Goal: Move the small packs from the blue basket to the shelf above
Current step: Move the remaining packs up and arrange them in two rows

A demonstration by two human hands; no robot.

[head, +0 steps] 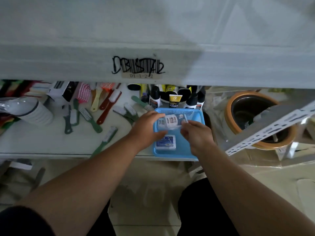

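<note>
Partly blurred, the held small packs point(172, 120) read as two or perhaps three overlapping white-and-blue packets — exact count cannot be told. Both hands meet over the blue basket point(197, 116), which sits at the front edge of the lower shelf point(42, 143), its near rim overhanging slightly.

Left hand point(146, 129): fingers curled round the left end of the bundle, thumb underneath at 6 o'clock of it, pressing the packets. Right hand point(197, 134): fingertips pinched on the bundle's right end; the contact itself is hidden behind the knuckles. The bundle lies between the two grips, above the basket's far half.

One more flat pack point(165, 142) rests on the basket floor, at 6 o'clock of the bundle, untouched by either hand.

The shelf above point(153, 31) fills the top of the view, bare and pale — a scrawled barcode label point(139, 68) on its front lip, text smeared.

At 9 o'clock of the basket: scattered brushes point(90, 120), number unclear. At 12 o'clock: bottles and a tube point(173, 99), tops cut off by the shelf lip.
</note>
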